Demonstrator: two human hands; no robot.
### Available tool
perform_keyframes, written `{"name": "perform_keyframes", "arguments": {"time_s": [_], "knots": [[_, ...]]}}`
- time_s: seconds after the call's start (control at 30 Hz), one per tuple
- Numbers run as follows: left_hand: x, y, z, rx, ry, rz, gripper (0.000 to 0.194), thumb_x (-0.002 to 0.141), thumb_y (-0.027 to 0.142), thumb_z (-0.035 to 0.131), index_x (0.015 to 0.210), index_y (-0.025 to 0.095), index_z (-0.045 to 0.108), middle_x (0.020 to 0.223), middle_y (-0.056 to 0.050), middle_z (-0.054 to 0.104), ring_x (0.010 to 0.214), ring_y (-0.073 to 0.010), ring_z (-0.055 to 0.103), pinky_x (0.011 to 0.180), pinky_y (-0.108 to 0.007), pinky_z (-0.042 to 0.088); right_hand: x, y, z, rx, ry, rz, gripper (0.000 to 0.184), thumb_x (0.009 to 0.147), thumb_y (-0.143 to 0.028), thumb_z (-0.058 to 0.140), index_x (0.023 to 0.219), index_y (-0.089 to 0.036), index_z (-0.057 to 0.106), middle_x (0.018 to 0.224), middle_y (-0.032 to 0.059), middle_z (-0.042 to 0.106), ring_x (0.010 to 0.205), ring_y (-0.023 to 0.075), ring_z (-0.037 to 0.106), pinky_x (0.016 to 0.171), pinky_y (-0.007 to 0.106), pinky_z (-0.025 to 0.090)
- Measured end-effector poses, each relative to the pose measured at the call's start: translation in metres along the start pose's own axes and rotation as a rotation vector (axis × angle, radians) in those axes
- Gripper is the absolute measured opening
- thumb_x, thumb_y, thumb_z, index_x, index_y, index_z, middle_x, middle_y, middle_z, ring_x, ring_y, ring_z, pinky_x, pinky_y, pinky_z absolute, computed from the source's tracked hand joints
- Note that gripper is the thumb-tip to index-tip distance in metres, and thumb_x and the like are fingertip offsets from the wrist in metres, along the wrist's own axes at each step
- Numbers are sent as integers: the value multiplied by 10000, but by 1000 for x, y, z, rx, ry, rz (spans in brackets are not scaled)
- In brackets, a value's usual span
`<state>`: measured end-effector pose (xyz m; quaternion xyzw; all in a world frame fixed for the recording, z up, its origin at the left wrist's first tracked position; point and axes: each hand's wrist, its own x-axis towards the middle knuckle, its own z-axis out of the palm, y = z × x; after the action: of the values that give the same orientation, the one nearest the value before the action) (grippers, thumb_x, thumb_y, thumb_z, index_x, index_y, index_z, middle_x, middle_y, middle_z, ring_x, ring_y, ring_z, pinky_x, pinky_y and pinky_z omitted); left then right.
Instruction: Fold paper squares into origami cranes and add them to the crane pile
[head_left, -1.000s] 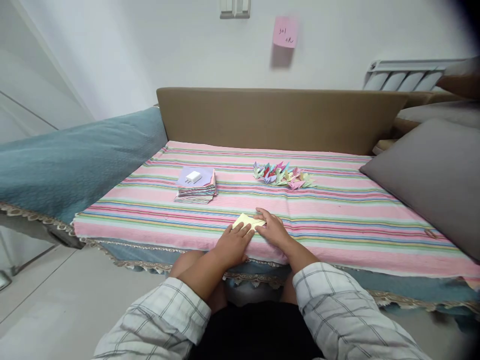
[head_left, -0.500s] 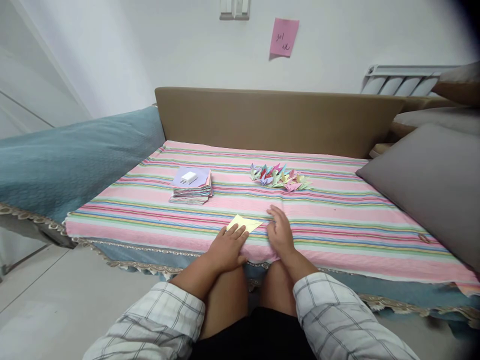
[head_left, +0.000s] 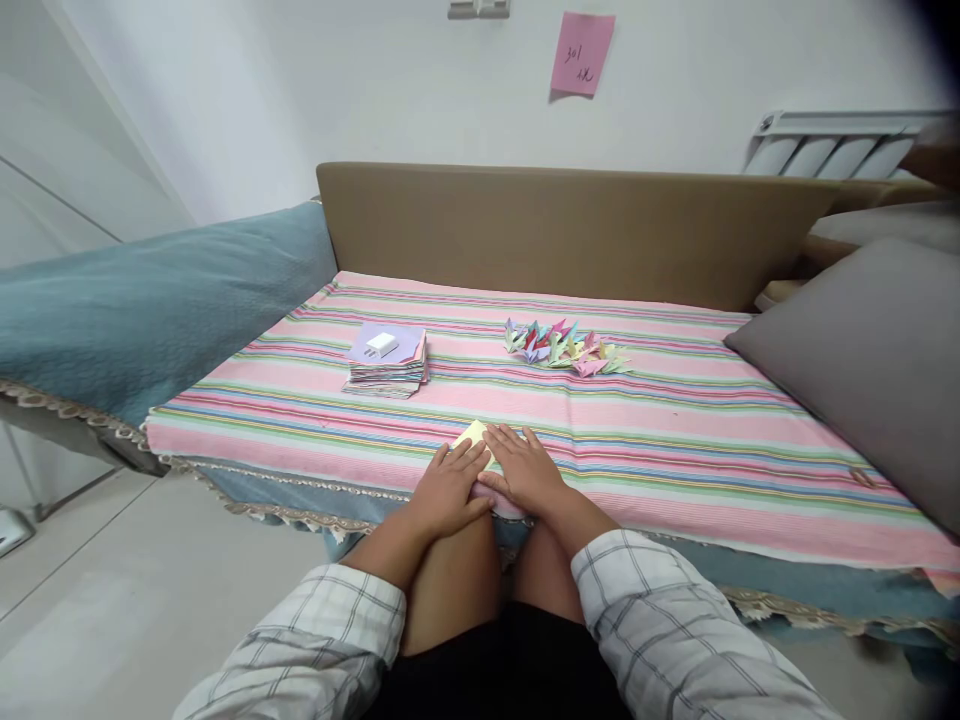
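Left hand (head_left: 448,494) and right hand (head_left: 529,474) lie on yellow paper (head_left: 472,432); colourful folded papers (head_left: 564,350) sit beyond the right.

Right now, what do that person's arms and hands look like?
The loose white cloth left sleeve and matching right sleeve have thin dark grid lines and stop before the wrists. The left hand and right hand are bare.

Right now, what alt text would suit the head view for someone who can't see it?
A person's left hand and right hand rest on pale yellow paper over a striped cloth. Beyond them, a paper stack topped with a white plug adapter sits to the left, and colorful folded paper shapes lie to the right.
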<state>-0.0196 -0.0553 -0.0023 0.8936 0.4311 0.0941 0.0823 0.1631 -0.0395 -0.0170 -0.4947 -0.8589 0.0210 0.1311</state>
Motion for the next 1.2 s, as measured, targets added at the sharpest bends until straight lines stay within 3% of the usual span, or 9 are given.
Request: {"name": "perform_keyframes", "arguments": {"time_s": [0.2,0.3,0.37,0.43,0.53,0.7,0.87,1.03,1.2], "knots": [[-18,-6,-1,24,79,-136,568,812,432,515,1319,191,431,1414,-88,394,1333,-281,289,1067,-518,226,1,-3,2,20,41,21,551,906,-487,355,1364,-182,369,1432,82,354,1329,251,295,1077,523,189],[-23,-7,-4,42,202,-247,424,856,392,456,1241,221,511,1336,-74,499,1284,-286,374,1058,-571,198,3,-2,5,48,65,56,439,936,-353,322,1340,-204,406,1399,59,412,1312,235,332,1073,520,200],[-19,-6,-6,48,299,-229,366,884,313,404,1223,236,520,1295,-63,541,1265,-257,405,1079,-563,161,4,-2,7,63,81,74,410,933,-310,332,1320,-217,431,1382,54,436,1302,230,351,1070,516,203],[-7,-4,-8,24,326,-100,405,876,219,377,1271,224,466,1300,-64,536,1276,-220,395,1098,-510,179,5,-3,8,77,97,83,399,928,-298,350,1311,-228,440,1371,54,452,1295,229,362,1067,512,204],[15,-2,-5,-44,284,44,488,864,167,353,1352,166,342,1341,-98,488,1285,-190,384,1088,-458,252,5,-4,6,104,108,101,410,916,-288,379,1317,-213,423,1349,66,481,1284,228,377,1066,498,205],[31,-6,3,-52,135,16,619,854,185,377,1420,102,141,1406,-162,387,1263,-217,412,1067,-500,258,5,-6,2,166,151,142,467,885,-270,426,1333,-149,378,1332,102,494,1263,212,400,1067,450,215],[24,-11,3,38,108,-64,575,848,279,443,1386,137,297,1443,-127,335,1337,-290,276,1073,-545,199,5,-6,4,160,169,141,497,887,-272,416,1357,-135,334,1347,104,478,1263,211,397,1067,450,199],[15,-14,-1,45,94,-124,658,821,323,506,1410,169,256,1437,-114,350,1342,-292,259,1077,-565,159,4,-5,6,134,170,134,498,900,-277,399,1371,-138,312,1355,89,471,1262,210,398,1066,445,200],[7,-20,-10,36,-28,12,648,808,382,543,1395,343,273,1464,-34,313,1365,-349,153,1033,-648,129,3,-5,5,109,192,122,461,916,-237,344,1367,-144,326,1351,88,477,1259,191,406,1069,433,211]]}}
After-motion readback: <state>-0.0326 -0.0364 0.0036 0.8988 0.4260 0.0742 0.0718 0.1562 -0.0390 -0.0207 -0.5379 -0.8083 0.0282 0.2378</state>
